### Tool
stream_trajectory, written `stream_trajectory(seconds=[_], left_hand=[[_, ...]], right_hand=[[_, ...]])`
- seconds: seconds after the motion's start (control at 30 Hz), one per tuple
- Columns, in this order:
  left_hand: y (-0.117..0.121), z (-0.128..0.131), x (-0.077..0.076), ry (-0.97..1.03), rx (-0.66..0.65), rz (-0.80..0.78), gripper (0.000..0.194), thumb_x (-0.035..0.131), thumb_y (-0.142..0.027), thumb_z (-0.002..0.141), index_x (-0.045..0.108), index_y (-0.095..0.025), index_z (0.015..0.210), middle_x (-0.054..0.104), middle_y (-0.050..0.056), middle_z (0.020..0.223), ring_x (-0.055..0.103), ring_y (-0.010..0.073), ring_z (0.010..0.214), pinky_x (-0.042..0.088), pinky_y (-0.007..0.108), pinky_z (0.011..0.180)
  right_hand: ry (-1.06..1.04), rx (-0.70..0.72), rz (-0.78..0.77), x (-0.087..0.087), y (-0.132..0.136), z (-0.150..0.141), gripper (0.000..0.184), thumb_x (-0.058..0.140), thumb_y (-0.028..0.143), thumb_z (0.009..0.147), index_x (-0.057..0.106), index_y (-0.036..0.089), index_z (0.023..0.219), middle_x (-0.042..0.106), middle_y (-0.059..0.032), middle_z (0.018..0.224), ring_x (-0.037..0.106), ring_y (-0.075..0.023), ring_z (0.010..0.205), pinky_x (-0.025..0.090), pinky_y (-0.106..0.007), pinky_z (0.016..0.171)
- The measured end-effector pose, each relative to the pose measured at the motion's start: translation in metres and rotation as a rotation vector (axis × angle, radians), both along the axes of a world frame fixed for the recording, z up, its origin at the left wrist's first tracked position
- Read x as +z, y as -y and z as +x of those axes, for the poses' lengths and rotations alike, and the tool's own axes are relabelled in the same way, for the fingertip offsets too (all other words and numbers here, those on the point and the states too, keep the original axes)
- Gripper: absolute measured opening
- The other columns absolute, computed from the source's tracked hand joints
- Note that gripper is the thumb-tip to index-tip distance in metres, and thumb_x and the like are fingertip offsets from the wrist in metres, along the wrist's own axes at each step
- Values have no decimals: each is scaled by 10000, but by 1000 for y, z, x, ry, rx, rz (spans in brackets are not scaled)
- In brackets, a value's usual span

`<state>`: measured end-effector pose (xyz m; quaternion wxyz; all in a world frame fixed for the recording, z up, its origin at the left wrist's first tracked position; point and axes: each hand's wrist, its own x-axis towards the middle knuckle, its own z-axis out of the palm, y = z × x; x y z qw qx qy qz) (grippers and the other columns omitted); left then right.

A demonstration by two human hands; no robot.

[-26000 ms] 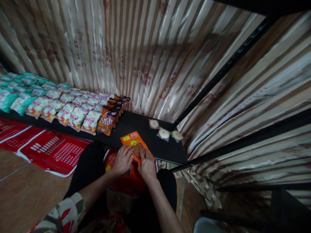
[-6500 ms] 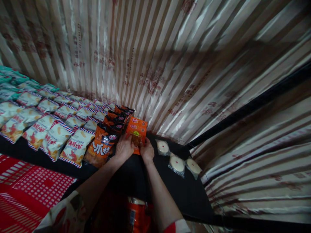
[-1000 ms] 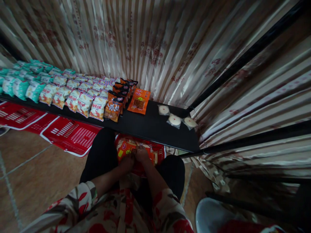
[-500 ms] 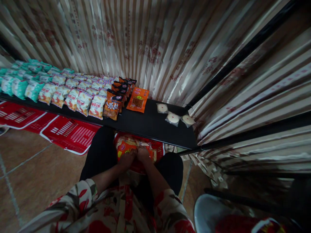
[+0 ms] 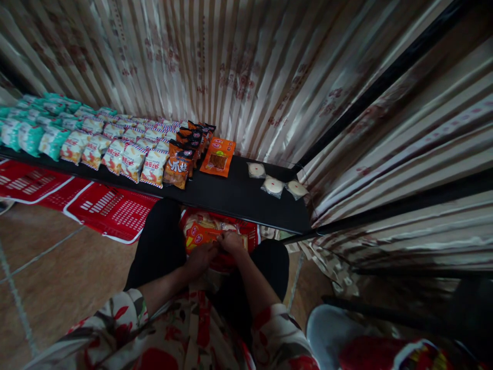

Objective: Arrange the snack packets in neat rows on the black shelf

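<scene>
Orange packaging [image 5: 203, 235] shows between the knees, above a red container [image 5: 252, 232]. The left hand [image 5: 201, 257] and right hand [image 5: 232, 242] meet at its near edge, fingers curled; whether they grip it I cannot tell. Another orange packet [image 5: 218, 158] lies on the black shelf [image 5: 242, 192].

The black shelf [image 5: 239, 198] carries teal bags [image 5: 29, 140], white bags [image 5: 133, 163], orange-and-black bags [image 5: 176, 167], flat orange packets [image 5: 217, 158] and wrapped white discs [image 5: 273, 186].
</scene>
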<state>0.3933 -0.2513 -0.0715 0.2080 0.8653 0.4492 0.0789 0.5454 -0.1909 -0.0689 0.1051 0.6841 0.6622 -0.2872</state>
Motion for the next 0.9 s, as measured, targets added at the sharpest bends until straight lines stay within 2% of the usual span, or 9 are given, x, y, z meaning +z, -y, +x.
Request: stream_trajectory(seconds=[0.1,0.2,0.3,0.37,0.5,0.7,0.9], left_hand=[[1,-1,2,89,-22,110,295,349,-215,934,640,-164,924,648,50,896,591,189,840,457,309,756],[1,-2,1,182,-14,217,353,305,-237,948,648,-171,899,648,53,889,582,186,843,460,322,778],[2,-4,0,268,-5,289,381,281,-251,956,651,-178,905,656,57,934,585,182,872,468,325,792],[3,-5,2,320,-15,319,381,276,-252,958,649,-179,928,663,60,952,590,184,899,477,331,797],[7,-6,7,426,-31,351,320,319,-229,946,636,-185,968,669,50,981,597,172,959,491,324,829],[20,-10,6,500,-158,551,195,421,-132,901,613,-168,904,675,50,933,573,172,1073,512,303,837],[26,-15,5,414,-130,479,242,389,-152,917,628,-178,893,676,52,980,548,170,1124,497,309,892]], right_hand=[[-52,-70,-30,-2,-2,8,381,476,438,838,658,160,1024,646,-159,1104,569,-277,1069,386,-375,886],[-142,-157,-64,-4,-4,17,377,505,476,817,686,151,878,676,-162,992,595,-291,1001,406,-387,846],[-300,-242,-106,-7,0,26,395,513,518,804,666,171,691,687,-102,791,626,-236,839,439,-332,750],[-429,-299,-129,-10,6,30,412,535,546,778,640,174,635,661,-60,685,615,-195,727,444,-294,673],[-687,-415,-162,-11,16,35,431,600,588,692,635,159,680,641,-22,653,571,-144,613,443,-269,602],[-970,-498,-267,4,20,39,483,716,559,586,669,121,785,690,-64,755,621,-159,667,484,-303,696],[-1158,-510,-330,23,21,40,482,785,488,526,675,149,850,702,-27,763,652,-174,721,483,-328,794]])
